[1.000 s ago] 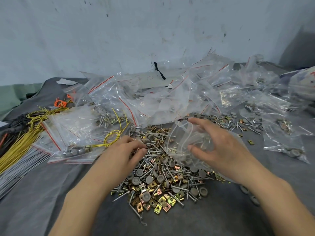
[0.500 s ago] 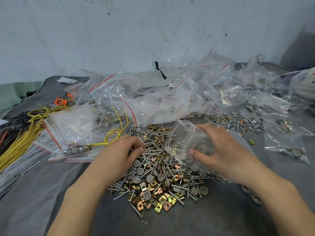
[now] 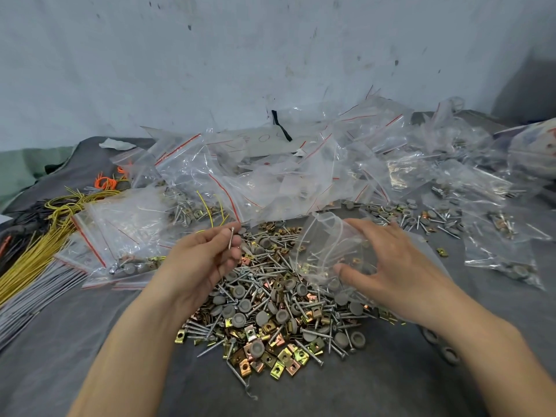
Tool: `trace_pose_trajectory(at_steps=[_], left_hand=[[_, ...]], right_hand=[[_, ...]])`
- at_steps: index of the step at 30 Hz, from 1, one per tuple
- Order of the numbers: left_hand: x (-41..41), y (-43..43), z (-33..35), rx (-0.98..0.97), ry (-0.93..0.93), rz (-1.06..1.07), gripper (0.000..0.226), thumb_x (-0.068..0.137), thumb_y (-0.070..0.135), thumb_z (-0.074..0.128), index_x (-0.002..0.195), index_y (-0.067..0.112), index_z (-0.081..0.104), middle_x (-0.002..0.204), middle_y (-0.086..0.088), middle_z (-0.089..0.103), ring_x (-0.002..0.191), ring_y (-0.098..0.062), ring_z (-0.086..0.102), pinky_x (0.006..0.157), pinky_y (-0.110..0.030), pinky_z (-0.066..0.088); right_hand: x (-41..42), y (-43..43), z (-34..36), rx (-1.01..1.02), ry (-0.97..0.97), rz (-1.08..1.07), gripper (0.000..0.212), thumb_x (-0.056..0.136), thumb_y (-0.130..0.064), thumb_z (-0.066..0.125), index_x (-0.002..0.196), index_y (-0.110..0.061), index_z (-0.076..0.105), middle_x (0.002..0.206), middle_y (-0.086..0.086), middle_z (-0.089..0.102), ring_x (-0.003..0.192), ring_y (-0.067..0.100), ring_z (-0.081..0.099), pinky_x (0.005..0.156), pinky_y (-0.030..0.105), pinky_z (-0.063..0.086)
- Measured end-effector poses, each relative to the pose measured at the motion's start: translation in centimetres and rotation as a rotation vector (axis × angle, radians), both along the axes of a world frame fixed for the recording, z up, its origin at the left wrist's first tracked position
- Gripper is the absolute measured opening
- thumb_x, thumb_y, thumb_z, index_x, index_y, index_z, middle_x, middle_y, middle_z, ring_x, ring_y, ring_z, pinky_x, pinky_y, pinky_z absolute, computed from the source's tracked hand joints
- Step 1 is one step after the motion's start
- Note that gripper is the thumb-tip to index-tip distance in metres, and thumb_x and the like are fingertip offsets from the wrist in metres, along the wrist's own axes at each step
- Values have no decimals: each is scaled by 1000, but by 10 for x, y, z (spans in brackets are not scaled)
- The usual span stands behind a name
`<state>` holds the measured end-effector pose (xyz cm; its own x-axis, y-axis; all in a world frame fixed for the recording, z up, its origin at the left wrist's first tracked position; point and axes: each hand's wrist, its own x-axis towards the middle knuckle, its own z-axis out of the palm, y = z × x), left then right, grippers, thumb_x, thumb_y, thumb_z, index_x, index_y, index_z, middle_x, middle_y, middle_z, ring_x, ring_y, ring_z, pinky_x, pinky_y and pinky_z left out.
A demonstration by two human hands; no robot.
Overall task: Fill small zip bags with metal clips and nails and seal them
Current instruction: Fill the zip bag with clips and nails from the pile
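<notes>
A loose pile of nails, brass-coloured metal clips and grey round caps (image 3: 270,311) lies on the dark grey cloth in front of me. My left hand (image 3: 201,263) is raised just above the pile's left edge and pinches one nail (image 3: 230,239) upright between thumb and fingers. My right hand (image 3: 388,266) holds a small clear zip bag (image 3: 328,251) with its mouth held apart, facing left toward the nail. The bag hovers over the pile's upper right part.
A heap of clear zip bags with red seal lines (image 3: 270,182) fills the back. Filled bags (image 3: 126,236) lie at the left, more (image 3: 505,254) at the right. Yellow wires (image 3: 33,251) and grey ties (image 3: 33,293) lie far left. A wall stands behind.
My left hand has lifted off the pile with one nail pinched in it. My right hand stays on the zip bag and has spread its mouth wider.
</notes>
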<state>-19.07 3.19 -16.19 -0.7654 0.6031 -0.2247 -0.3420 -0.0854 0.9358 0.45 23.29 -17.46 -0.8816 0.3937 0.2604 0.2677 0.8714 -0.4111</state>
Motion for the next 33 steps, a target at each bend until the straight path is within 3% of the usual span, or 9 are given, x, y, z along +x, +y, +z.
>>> trace_pose_trajectory(at_steps=[7, 13, 17, 19, 22, 25, 27, 29, 33], left_hand=[[1, 0, 4, 122, -117, -35, 26, 92, -8, 52, 113, -1, 66, 91, -7, 74, 73, -9, 70, 66, -15, 57], [2, 1, 3, 109, -67, -7, 19, 88, -1, 59, 104, 4, 69, 84, -7, 75, 71, -9, 71, 63, -16, 56], [8, 5, 0, 9, 108, -5, 15, 92, 7, 61, 103, 12, 70, 76, -2, 69, 61, -4, 65, 58, -15, 54], [12, 8, 0, -166, 385, 5, 15, 94, 11, 62, 102, 19, 72, 74, -2, 61, 60, -1, 59, 58, -12, 50], [23, 19, 3, -322, 772, -17, 17, 94, 16, 63, 92, 30, 73, 68, 15, 65, 59, 6, 55, 57, -3, 40], [40, 42, 2, -410, 953, -84, 17, 95, 18, 62, 98, 31, 74, 89, 17, 68, 74, 12, 58, 64, 0, 39], [51, 57, -1, -387, 960, -209, 22, 97, 16, 58, 109, 28, 72, 103, 14, 70, 91, 8, 62, 78, -3, 44], [58, 65, 0, -268, 819, -317, 26, 99, 11, 54, 115, 25, 69, 105, 11, 73, 98, 1, 67, 80, -13, 53], [43, 59, 3, -253, 781, -131, 25, 102, 14, 50, 116, 30, 64, 93, 14, 74, 87, 1, 68, 75, -15, 51]], right_hand=[[1, 0, 0, -4, -19, -18, 73, 88, -64, 55, 150, -41, 23, 128, -30, 31, 139, 0, 24, 117, 22, -9], [0, -1, 0, -12, 9, -2, 76, 89, -61, 57, 153, -43, 18, 126, -31, 26, 115, -23, 7, 113, 23, -6], [0, 0, -1, -12, 23, 5, 77, 89, -61, 58, 153, -42, 20, 126, -31, 29, 113, -22, 9, 115, 24, 1], [-1, 0, -1, -10, 20, 4, 77, 89, -62, 58, 153, -43, 19, 127, -32, 30, 123, -15, 17, 113, 20, 0], [-1, 1, -3, -13, 13, 1, 77, 88, -63, 57, 152, -44, 19, 127, -33, 31, 133, -6, 23, 112, 17, -1], [-1, 2, -5, -13, 18, 17, 77, 86, -65, 55, 151, -45, 20, 127, -33, 33, 127, -10, 24, 115, 23, 11], [-2, 3, -6, -14, 22, 17, 77, 84, -65, 55, 150, -45, 23, 125, -33, 35, 123, -9, 26, 108, 22, 20], [-3, 3, -6, -21, 29, 20, 76, 82, -64, 55, 150, -43, 26, 124, -31, 39, 121, -4, 30, 102, 23, 25], [-2, 4, -8, -32, 16, 27, 75, 82, -67, 52, 148, -46, 23, 124, -31, 41, 120, -4, 30, 100, 25, 28]])
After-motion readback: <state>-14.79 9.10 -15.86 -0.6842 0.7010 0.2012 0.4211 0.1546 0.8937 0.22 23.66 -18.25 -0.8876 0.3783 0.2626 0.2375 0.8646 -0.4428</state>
